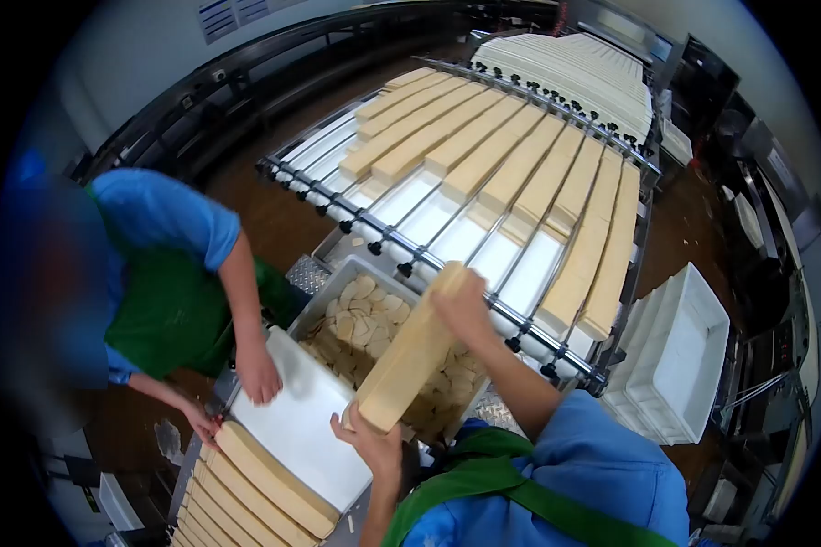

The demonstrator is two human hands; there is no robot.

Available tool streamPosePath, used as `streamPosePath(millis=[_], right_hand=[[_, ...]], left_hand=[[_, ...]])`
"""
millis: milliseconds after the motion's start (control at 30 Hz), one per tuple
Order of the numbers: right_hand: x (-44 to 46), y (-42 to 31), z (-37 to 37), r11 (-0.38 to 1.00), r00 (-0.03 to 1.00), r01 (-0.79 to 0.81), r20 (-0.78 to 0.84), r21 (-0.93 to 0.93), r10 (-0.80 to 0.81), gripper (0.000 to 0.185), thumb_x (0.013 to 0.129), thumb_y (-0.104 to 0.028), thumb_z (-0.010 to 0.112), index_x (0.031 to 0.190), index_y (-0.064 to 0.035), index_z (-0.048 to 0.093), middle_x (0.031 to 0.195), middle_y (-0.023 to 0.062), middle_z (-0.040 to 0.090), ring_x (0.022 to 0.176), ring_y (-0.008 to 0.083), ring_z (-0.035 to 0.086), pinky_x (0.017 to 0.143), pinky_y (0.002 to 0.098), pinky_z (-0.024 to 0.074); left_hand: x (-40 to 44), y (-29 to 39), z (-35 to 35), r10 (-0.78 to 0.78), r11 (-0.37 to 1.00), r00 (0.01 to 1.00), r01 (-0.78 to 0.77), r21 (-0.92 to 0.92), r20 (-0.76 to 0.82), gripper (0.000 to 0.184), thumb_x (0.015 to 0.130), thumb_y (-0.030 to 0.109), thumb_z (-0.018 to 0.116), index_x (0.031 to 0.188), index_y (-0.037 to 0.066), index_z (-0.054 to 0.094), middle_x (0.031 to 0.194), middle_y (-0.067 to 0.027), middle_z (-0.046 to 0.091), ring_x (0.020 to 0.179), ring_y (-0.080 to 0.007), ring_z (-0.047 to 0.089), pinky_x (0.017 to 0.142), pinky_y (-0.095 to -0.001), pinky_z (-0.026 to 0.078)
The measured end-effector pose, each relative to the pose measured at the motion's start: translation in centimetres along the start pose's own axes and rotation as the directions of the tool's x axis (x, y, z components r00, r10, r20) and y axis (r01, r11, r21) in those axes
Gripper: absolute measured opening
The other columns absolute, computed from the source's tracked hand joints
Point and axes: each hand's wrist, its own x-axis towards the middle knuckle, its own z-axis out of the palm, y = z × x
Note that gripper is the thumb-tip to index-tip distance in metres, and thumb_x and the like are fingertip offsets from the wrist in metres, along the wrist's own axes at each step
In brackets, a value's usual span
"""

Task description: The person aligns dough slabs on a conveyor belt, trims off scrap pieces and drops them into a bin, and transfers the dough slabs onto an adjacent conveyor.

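Observation:
I hold a long pale-yellow block (409,351) between both hands, slanted above a grey bin (475,387). My left hand (376,447) is closed on its near end, and my right hand (465,308) grips it close to the far end. Thin pale slices and scraps (363,314) fill the bin below, partly hidden by the block. Beyond my right hand, a white rack (433,205) with metal guide rods carries several similar long blocks (483,141). I cannot make out exactly what the blocks are made of.
A co-worker in a blue shirt and green apron (178,305) stands at left, hands over a white board (301,415) beside a row of long blocks (274,469). Stacked white crates (680,360) stand at right. A slatted white conveyor (566,77) lies behind the rack.

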Motion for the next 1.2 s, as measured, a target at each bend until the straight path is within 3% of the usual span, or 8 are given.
streamPosePath(millis=[233, 300, 400, 633, 700, 1033, 1100, 1200], right_hand=[[9.4, 5.9, -13.4, 0.918, 0.977, -0.204, -0.127, -0.341, 0.170, 0.067, 0.082, -0.052, 0.050, 0.122, 0.0014, 0.046, 0.123, 0.0250, 0.051, 0.115, 0.0409, 0.049, 0.095, 0.0483, 0.0403], [13.0, 8.5, -14.8, 0.704, 0.974, -0.186, -0.035, -0.686, 0.224, 0.063, 0.087, -0.050, 0.039, 0.121, 0.0018, 0.054, 0.126, 0.0231, 0.053, 0.123, 0.0382, 0.042, 0.102, 0.0485, 0.0302], [17.0, 10.5, -16.0, 0.697, 0.987, -0.115, 0.000, -0.708, 0.163, 0.062, 0.089, -0.045, 0.031, 0.120, 0.0020, 0.057, 0.130, 0.0207, 0.052, 0.128, 0.0364, 0.036, 0.106, 0.0483, 0.0219], [20.5, 12.5, -16.2, 0.716, 0.968, -0.129, 0.068, -0.686, 0.240, 0.058, 0.090, -0.038, 0.031, 0.121, 0.0034, 0.055, 0.133, 0.0204, 0.050, 0.126, 0.0356, 0.039, 0.106, 0.0474, 0.0221], [21.1, 13.9, -15.7, 0.682, 0.996, -0.081, -0.073, -0.727, 0.042, 0.057, 0.089, -0.036, 0.032, 0.125, 0.0033, 0.051, 0.132, 0.0210, 0.050, 0.119, 0.0378, 0.045, 0.103, 0.0484, 0.0261], [19.7, 13.3, -15.9, 0.729, 0.925, -0.007, -0.281, -0.685, -0.255, 0.049, 0.081, -0.022, 0.052, 0.126, -0.0026, 0.047, 0.121, 0.0159, 0.049, 0.117, 0.0313, 0.040, 0.095, 0.0503, 0.0283], [17.2, 12.7, -14.9, 0.673, 0.788, 0.308, -0.215, -0.672, -0.576, 0.043, 0.077, -0.015, 0.056, 0.118, -0.0038, 0.051, 0.120, 0.0146, 0.049, 0.112, 0.0303, 0.044, 0.093, 0.0460, 0.0272], [11.6, 10.7, -14.2, 0.739, 0.788, 0.598, 0.058, -0.311, -0.613, 0.036, 0.075, -0.014, 0.057, 0.110, -0.0051, 0.053, 0.118, 0.0136, 0.050, 0.113, 0.0316, 0.044, 0.092, 0.0465, 0.0273]], left_hand=[[1.4, 10.5, 5.1, 0.318, 0.947, 0.903, -0.286, -0.150, 0.288, 0.075, 0.066, 0.012, 0.077, 0.131, 0.004, 0.041, 0.134, -0.0235, 0.033, 0.121, -0.0420, 0.040, 0.101, -0.0424, 0.037], [1.8, 11.5, 6.5, 0.394, 0.919, 0.868, -0.369, -0.138, 0.302, 0.076, 0.069, 0.017, 0.079, 0.132, 0.004, 0.040, 0.134, -0.0223, 0.036, 0.122, -0.0407, 0.041, 0.101, -0.0410, 0.038], [2.1, 13.3, 7.7, 0.398, 0.910, 0.731, -0.239, -0.338, 0.554, 0.075, 0.071, 0.021, 0.081, 0.132, 0.003, 0.041, 0.137, -0.0217, 0.036, 0.126, -0.0357, 0.040, 0.102, -0.0388, 0.037], [2.5, 14.8, 10.4, 0.351, 0.933, 0.762, -0.236, -0.272, 0.544, 0.065, 0.076, 0.021, 0.076, 0.130, 0.005, 0.046, 0.135, -0.0213, 0.037, 0.117, -0.0387, 0.048, 0.095, -0.0395, 0.043], [2.7, 14.3, 11.6, 0.376, 0.924, 0.750, -0.259, -0.280, 0.545, 0.065, 0.076, 0.021, 0.076, 0.131, 0.006, 0.046, 0.134, -0.0223, 0.037, 0.117, -0.0390, 0.047, 0.095, -0.0396, 0.043], [4.3, 16.1, 19.0, 0.375, 0.926, 0.632, -0.217, -0.310, 0.678, 0.061, 0.084, 0.017, 0.068, 0.136, 0.007, 0.039, 0.138, -0.0257, 0.026, 0.121, -0.0406, 0.040, 0.098, -0.0395, 0.039], [4.6, 16.3, 20.5, 0.388, 0.920, 0.593, -0.201, -0.337, 0.705, 0.058, 0.087, 0.012, 0.062, 0.138, 0.008, 0.035, 0.140, -0.0255, 0.023, 0.123, -0.0415, 0.037, 0.098, -0.0396, 0.039], [4.3, 15.4, 20.9, 0.450, 0.890, 0.621, -0.255, -0.377, 0.642, 0.061, 0.084, 0.002, 0.055, 0.140, 0.010, 0.033, 0.142, -0.0252, 0.022, 0.129, -0.0420, 0.031, 0.101, -0.0398, 0.035]])
